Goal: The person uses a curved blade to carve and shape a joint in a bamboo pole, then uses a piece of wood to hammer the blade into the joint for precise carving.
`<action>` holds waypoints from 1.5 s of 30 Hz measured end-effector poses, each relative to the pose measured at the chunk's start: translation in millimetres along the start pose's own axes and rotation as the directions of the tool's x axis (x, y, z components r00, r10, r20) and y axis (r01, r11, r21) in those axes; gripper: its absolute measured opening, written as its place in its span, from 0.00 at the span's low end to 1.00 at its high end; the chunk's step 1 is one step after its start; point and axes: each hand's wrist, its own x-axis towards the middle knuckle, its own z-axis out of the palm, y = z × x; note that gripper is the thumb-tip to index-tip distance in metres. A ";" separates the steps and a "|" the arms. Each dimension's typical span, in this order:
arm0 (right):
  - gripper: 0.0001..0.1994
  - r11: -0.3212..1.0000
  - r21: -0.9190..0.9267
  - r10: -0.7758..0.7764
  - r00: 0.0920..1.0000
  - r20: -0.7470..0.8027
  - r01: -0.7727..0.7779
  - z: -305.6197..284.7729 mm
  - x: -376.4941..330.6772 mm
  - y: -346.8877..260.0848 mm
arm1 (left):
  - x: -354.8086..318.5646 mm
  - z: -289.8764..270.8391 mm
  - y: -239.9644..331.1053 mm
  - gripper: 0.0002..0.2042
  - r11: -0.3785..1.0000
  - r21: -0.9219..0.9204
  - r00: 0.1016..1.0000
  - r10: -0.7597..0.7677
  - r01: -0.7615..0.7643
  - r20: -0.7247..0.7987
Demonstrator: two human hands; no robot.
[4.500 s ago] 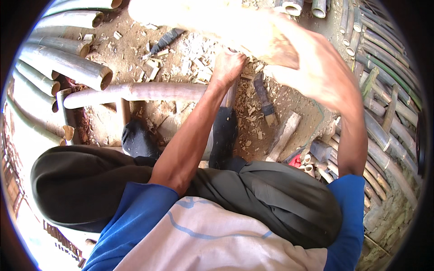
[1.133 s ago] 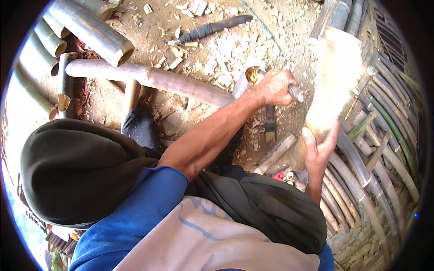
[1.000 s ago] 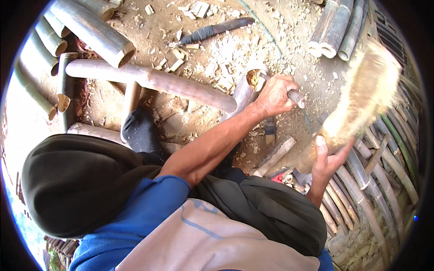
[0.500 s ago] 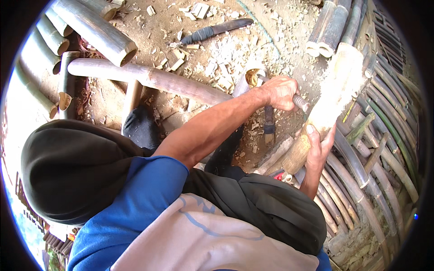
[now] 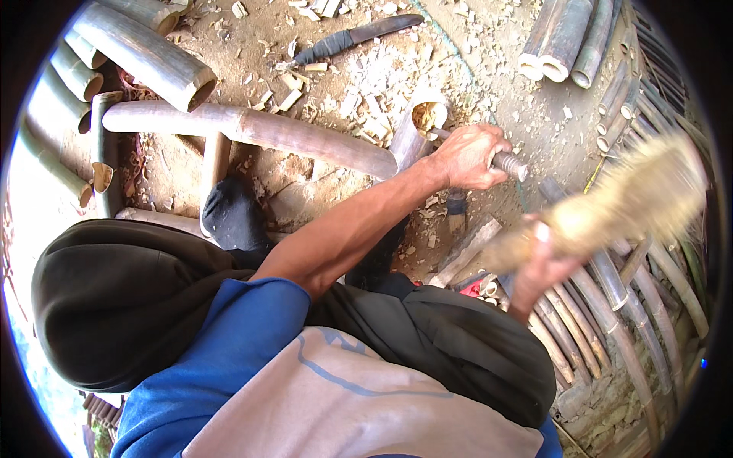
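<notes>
My left hand (image 5: 475, 156) is closed around a chisel (image 5: 510, 166), its ridged handle end poking out toward the right. The chisel's thin shank reaches to the open end of an upright bamboo piece (image 5: 412, 141), with pale chips inside its mouth. Off to the right, my right hand (image 5: 544, 267) grips a thick wooden mallet (image 5: 649, 195), blurred by motion. The mallet's wide end looks frayed and points up and right, apart from the chisel. A long bamboo pole (image 5: 305, 141) meets the upright piece from the left.
A knife (image 5: 359, 38) with a wrapped handle lies among wood chips (image 5: 370, 114). Cut bamboo tubes (image 5: 153, 57) are stacked at upper left, more tubes (image 5: 561, 46) at upper right. Many bamboo poles (image 5: 603, 320) line the right side. My dark-trousered knees (image 5: 450, 343) are near.
My right hand has swung the mallet away to the right, from upright to tilted over the bamboo poles. My left hand keeps its grip on the chisel. The view has shifted slightly.
</notes>
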 end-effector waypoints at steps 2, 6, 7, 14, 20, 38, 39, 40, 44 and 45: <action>0.35 0.978 -0.195 0.112 0.973 0.200 -0.072 6.9 -8.0 17.3 | -0.8 4.7 -0.6 0.17 0.997 -0.030 0.983 -0.069 0.064 -0.172; 0.36 0.887 -0.158 0.462 0.827 0.321 -0.434 10.0 -16.5 9.1 | -0.1 -9.2 3.1 0.11 0.983 0.052 0.973 -0.182 0.176 0.141; 0.36 0.899 -0.184 0.435 0.858 0.273 -0.397 0.0 -20.2 15.0 | 2.4 -9.5 3.7 0.10 0.993 0.045 0.972 -0.114 0.107 0.206; 0.39 0.886 0.081 0.457 0.889 0.001 -0.456 -45.0 4.5 1.1 | -9.0 12.3 7.5 0.15 0.996 -0.037 0.992 0.072 -0.076 -0.108; 0.44 0.951 0.092 0.300 0.953 -0.050 -0.294 -39.7 -4.9 -2.7 | -2.0 18.1 -2.3 0.11 0.992 0.045 0.993 0.118 -0.117 -0.026; 0.35 0.936 0.205 0.285 0.958 0.034 -0.286 -20.1 -3.0 -8.1 | 1.0 2.0 5.1 0.13 0.993 0.099 0.984 0.076 -0.060 -0.162; 0.35 0.945 0.204 0.256 0.966 0.019 -0.255 -18.3 -4.4 -6.6 | -4.0 6.3 0.1 0.10 0.994 0.110 0.999 0.027 -0.022 -0.038; 0.36 0.957 0.174 0.229 0.973 0.033 -0.231 -16.9 -6.5 -5.3 | -9.8 9.5 -8.6 0.08 0.991 0.133 0.996 -0.021 0.009 0.091; 0.38 0.990 -0.062 0.130 0.987 0.091 -0.125 -31.0 -22.6 12.0 | -3.4 10.8 -9.6 0.07 0.992 0.099 0.960 -0.098 0.075 0.261; 0.39 0.991 -0.104 0.091 0.992 0.084 -0.082 -32.6 -25.9 17.4 | 0.9 5.0 -3.5 0.07 0.992 0.037 0.959 -0.125 0.119 0.253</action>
